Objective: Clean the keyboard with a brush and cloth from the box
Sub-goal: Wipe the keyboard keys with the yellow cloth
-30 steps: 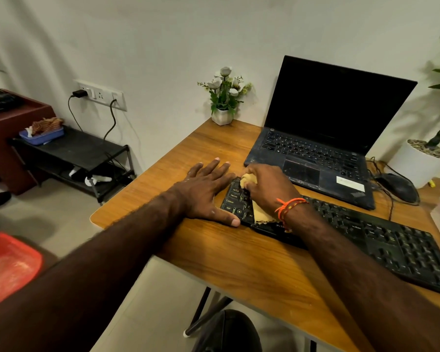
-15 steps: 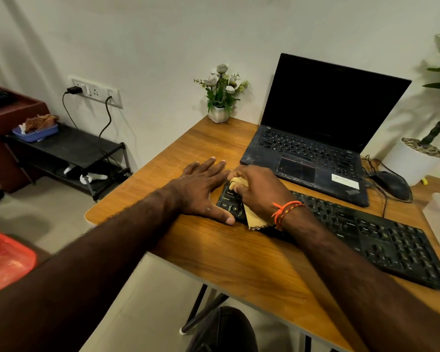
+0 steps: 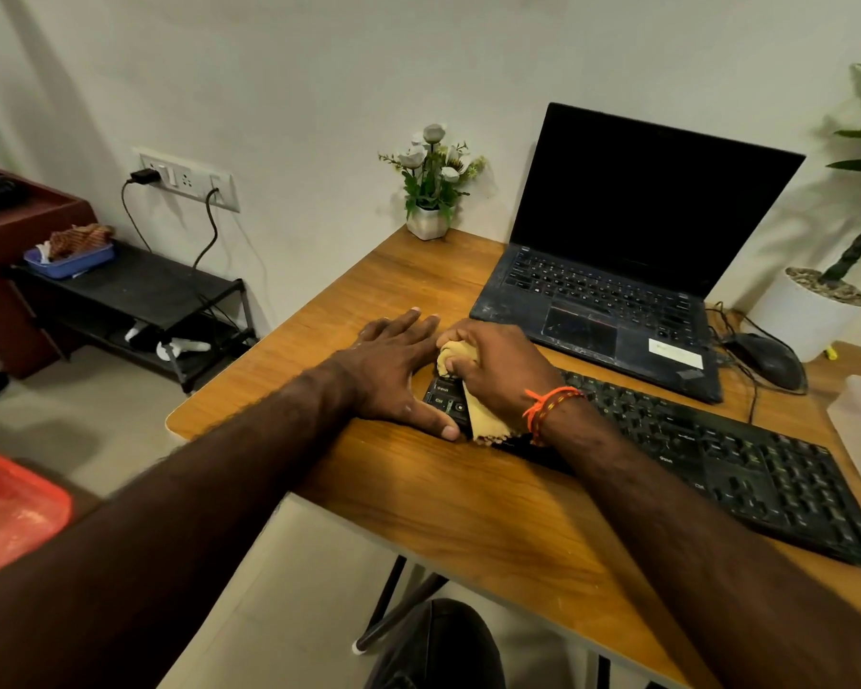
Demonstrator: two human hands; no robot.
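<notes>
You're at a small home-office or plain office corner: wooden desk (image 3: pixel 468 514) against a bare white wall, open laptop (image 3: pixel 612 271), external keyboard (image 3: pixel 717 455), mouse (image 3: pixel 766 360), small flower pot (image 3: pixel 431 191), wall socket strip (image 3: pixel 185 179) with plugged cables, low black shelf (image 3: pixel 130 290), tiled floor.

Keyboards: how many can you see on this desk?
2. The separate black keyboard lies along the desk's near side, under the right hand; the laptop's built-in keyboard sits behind it.
</notes>
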